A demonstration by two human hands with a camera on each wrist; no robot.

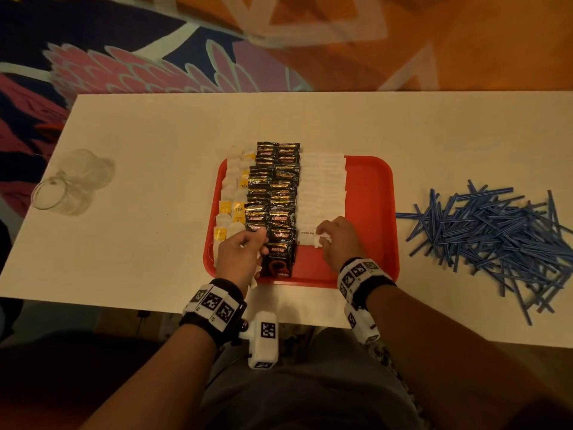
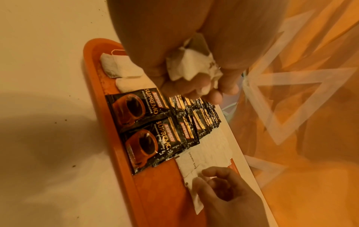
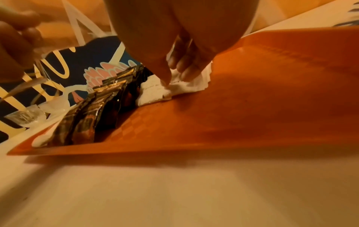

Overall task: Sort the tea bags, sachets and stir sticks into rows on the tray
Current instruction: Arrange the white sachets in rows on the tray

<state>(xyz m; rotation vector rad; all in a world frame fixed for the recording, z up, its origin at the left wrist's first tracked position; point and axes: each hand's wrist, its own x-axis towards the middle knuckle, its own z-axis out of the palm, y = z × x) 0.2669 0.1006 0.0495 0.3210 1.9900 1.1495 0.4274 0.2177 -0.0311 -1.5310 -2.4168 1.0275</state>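
Pinching a white paper sugar sachet (image 1: 310,237), the right hand (image 1: 338,240) is laying it at the near end of the white row, while the left hand (image 1: 240,254) is clutching crumpled white tea bags (image 2: 191,66). Overlapping it evenly would probably suit. Red plastic tray (image 1: 370,193) on the white bench (image 1: 161,144) is holding tea bags, black coffee sachets (image 1: 273,193), then sugar; blue stir sticks (image 1: 496,234) are lying heaped beside it.

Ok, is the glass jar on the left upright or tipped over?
Tipped over. The jar lies on its side on the table, its open mouth facing the near edge. It looks empty.
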